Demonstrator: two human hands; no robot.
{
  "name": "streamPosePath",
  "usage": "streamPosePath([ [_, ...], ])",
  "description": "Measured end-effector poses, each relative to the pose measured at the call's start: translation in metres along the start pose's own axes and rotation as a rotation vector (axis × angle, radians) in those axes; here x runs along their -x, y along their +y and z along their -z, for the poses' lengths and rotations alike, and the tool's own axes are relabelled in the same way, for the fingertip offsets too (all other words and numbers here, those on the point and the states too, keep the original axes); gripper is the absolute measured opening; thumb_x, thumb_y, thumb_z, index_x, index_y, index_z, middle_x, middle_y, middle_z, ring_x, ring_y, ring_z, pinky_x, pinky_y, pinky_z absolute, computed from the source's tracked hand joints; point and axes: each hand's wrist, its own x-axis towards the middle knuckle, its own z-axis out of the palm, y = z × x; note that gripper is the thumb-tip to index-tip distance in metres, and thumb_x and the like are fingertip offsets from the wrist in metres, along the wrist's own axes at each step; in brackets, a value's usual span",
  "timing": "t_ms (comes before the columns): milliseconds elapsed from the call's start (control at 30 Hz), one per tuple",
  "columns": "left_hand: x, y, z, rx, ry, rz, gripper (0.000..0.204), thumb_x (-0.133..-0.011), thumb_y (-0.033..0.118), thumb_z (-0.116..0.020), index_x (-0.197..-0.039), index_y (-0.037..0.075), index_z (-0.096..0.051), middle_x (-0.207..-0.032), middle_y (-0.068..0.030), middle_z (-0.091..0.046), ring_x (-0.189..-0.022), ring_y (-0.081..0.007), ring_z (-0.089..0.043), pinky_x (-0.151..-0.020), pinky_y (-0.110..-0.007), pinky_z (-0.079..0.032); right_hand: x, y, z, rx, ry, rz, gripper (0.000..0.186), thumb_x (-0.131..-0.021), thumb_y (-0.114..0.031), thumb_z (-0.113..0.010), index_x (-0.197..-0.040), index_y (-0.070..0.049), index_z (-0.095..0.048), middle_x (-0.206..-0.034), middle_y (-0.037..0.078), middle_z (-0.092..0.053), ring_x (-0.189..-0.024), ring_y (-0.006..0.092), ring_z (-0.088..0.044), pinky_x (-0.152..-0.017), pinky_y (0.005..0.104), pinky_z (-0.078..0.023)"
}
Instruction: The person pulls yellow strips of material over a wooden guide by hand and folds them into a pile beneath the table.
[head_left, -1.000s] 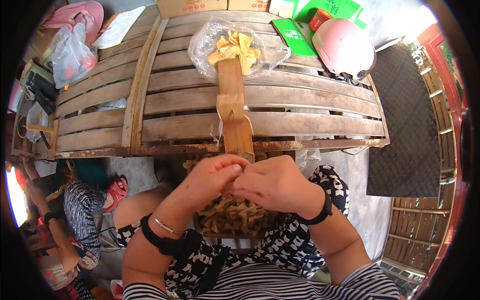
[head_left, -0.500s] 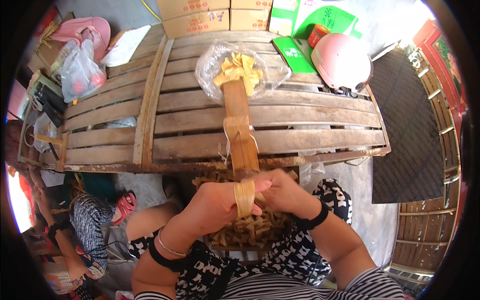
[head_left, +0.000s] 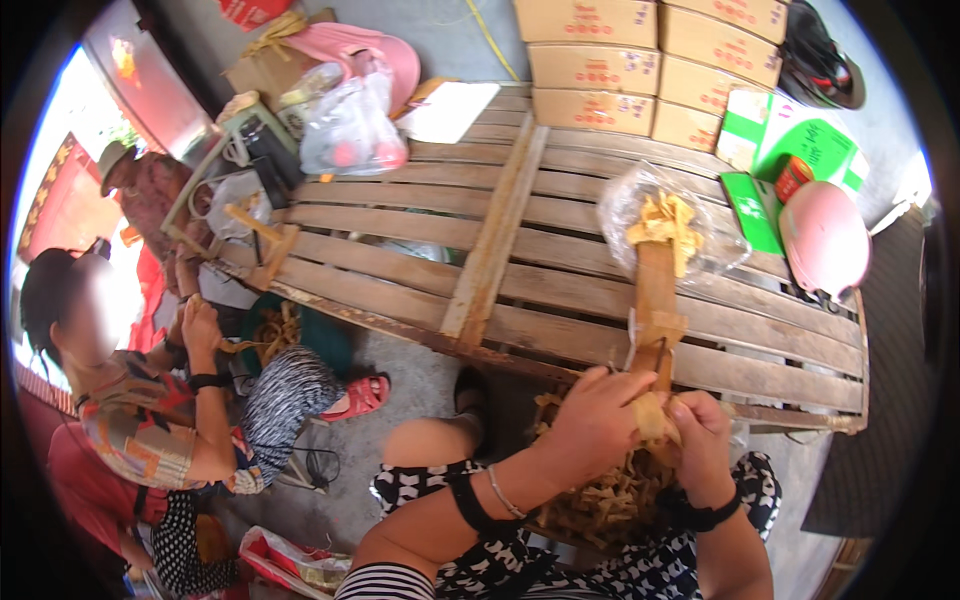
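Note:
My left hand [head_left: 595, 425] and my right hand [head_left: 706, 440] are close together at the near edge of the slatted table, both closed on a pale tan, leaf-like strip [head_left: 655, 422]. The strip is bunched between my fingers, partly hidden by them. Just beyond my hands a narrow brown wooden board [head_left: 655, 290] lies over the slats, with a band tied round it. At its far end several yellowish strips [head_left: 668, 225] sit on a clear plastic bag [head_left: 620, 212]. Below my hands, a heap of curled tan pieces [head_left: 600, 505] lies near my lap.
The slatted wooden table [head_left: 560, 260] has a rusty metal edge. Cardboard boxes [head_left: 595, 68], a green box [head_left: 752, 215] and a pink helmet [head_left: 825, 240] stand at the back. Left are a plastic bag [head_left: 355, 125], a seated co-worker [head_left: 160, 420] handling a strip, and another person [head_left: 150, 190].
The view has swung left, bringing co-workers into sight. The strip was looped round my left fingers with my right hand beside it; now it is bunched between both hands.

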Motion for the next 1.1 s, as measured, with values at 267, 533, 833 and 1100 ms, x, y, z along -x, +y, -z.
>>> streamPosePath([
  [267,0.016,0.004,-0.023,-0.038,-0.241,0.194,0.020,-0.083,0.012,-0.062,-0.098,0.001,-0.066,-0.122,-0.0130,-0.058,-0.117,-0.0278,-0.053,-0.100,-0.045,-0.032,0.005,-0.011,0.004,0.628,-0.221,0.276,0.023,-0.093,-0.019,-0.058,-0.080,-0.001,-0.063,-0.059,-0.001,-0.054,-0.053,0.0112,-0.051,-0.050,0.0298,-0.043],
  [533,-0.002,0.019,0.002,0.517,-0.097,0.242,0.011,-0.087,0.006,-0.060,-0.092,-0.002,-0.064,-0.113,-0.0128,-0.062,-0.107,-0.0258,-0.060,-0.091,-0.038,-0.046,0.002,-0.005,-0.008,-0.166,0.035,-0.332,0.023,-0.094,-0.017,-0.048,-0.082,-0.002,-0.061,-0.065,0.008,-0.060,-0.057,0.0219,-0.058,-0.051,0.0336,-0.040],
  [833,-0.004,-0.001,0.062,0.688,0.014,0.425,0.009,-0.087,0.004,-0.064,-0.088,-0.004,-0.067,-0.105,-0.0153,-0.066,-0.098,-0.0238,-0.065,-0.088,-0.034,-0.052,0.007,-0.015,0.008,-0.418,-0.476,-0.501,0.041,-0.101,-0.038,-0.049,-0.087,-0.003,-0.064,-0.053,-0.006,-0.037,-0.043,0.0046,-0.030,-0.040,0.0220,-0.023],
  [1100,-0.002,0.021,0.026,1.091,-0.275,0.823,0.012,-0.086,0.005,-0.069,-0.095,0.000,-0.064,-0.076,-0.0048,-0.063,-0.060,-0.0098,-0.058,-0.054,-0.023,-0.047,0.016,-0.018,0.025,-0.389,-0.427,-0.525,0.032,-0.097,-0.033,-0.060,-0.087,-0.003,-0.063,-0.054,-0.006,-0.041,-0.042,0.0043,-0.031,-0.039,0.0213,-0.023],
])
